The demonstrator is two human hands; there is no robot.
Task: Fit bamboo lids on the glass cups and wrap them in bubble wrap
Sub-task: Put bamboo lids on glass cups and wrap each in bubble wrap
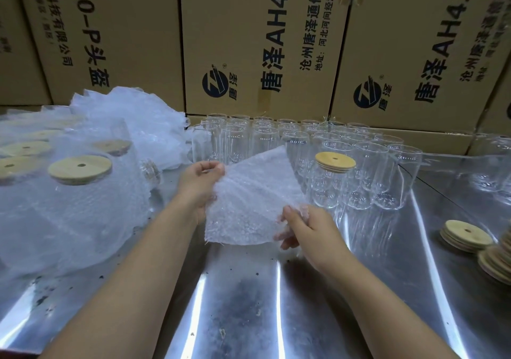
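Bubble wrap sheet [249, 201] hangs above the surface [249, 317], pinched by left grip [200, 181] and right grip [307, 228] at opposite edges. It looks best laid flat first, then the lidded cup [329, 190] behind it rolled tightly.

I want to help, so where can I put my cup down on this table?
The biggest bare patch is the shiny table near the front edge, between the wrapped cups on the left and the lid stacks on the right. Another strip lies between the glass cups and those lids. The back is packed with cups.
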